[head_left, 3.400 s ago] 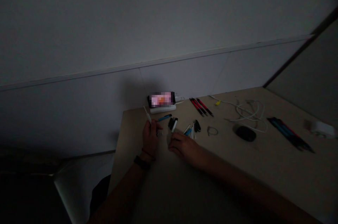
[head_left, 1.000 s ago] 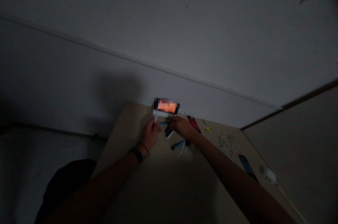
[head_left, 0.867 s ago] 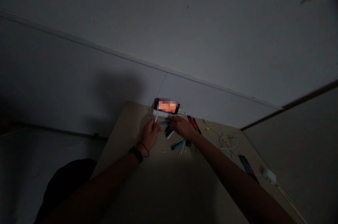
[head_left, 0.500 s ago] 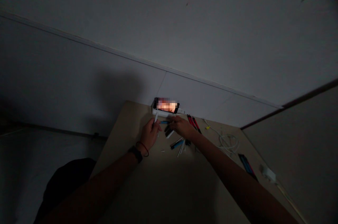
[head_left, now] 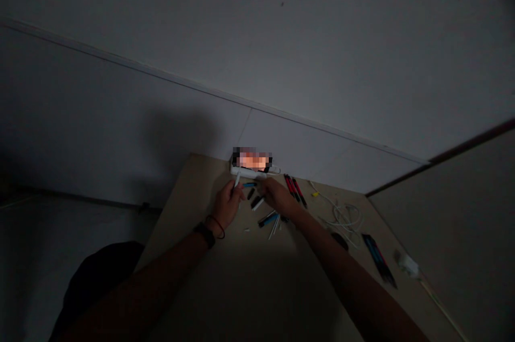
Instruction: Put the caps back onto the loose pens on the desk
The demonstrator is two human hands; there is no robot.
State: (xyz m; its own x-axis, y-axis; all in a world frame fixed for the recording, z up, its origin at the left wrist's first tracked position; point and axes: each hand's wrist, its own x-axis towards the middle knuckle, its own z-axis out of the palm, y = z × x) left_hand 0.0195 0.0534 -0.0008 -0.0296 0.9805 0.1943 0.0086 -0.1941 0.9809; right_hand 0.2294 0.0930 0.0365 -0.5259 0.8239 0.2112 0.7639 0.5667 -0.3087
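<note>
The room is very dark. My left hand point(head_left: 226, 206) is closed around a thin white pen part point(head_left: 236, 179) that points up toward the far edge of the table point(head_left: 225, 277). A watch and a red band sit on that wrist. My right hand point(head_left: 277, 197) rests on the table with its fingers curled over small pen parts; what it holds, if anything, is hidden. A blue pen piece point(head_left: 250, 184) lies between the two hands. Black, white and blue pen pieces point(head_left: 269, 219) lie scattered just below my right hand.
A lit phone point(head_left: 252, 160) leans on a white block at the table's far edge by the wall. Red pens point(head_left: 295, 189), coiled white cables point(head_left: 341, 216), a dark mouse point(head_left: 340, 240), a dark pen bundle point(head_left: 378, 260) and a white adapter point(head_left: 408, 265) lie to the right.
The view has tilted and shifted since the oldest frame. My right hand went from the scattered parts toward the far edge beside the blue piece. My left hand kept hold of the white pen part.
</note>
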